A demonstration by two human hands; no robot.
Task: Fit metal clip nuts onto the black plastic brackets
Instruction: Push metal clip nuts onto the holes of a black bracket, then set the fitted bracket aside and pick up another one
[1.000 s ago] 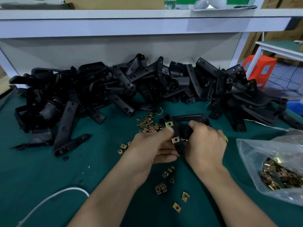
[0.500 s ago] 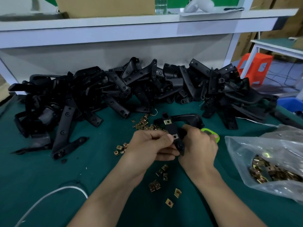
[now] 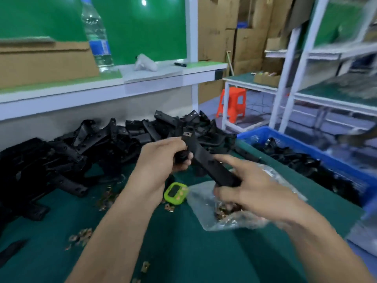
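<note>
Head view: left hand (image 3: 161,158) fingers curl round the knob of the black bracket (image 3: 206,160); right hand (image 3: 255,193) fingers grip its lower end; clip nut (image 3: 187,134) seated at top.

Bracket pile (image 3: 81,152) rear-left on table (image 3: 183,252); crate (image 3: 306,149) (brackets (image 3: 295,162) inside) right; nut bag (image 3: 208,205) before pile, timer (image 3: 175,194) left of it.
</note>
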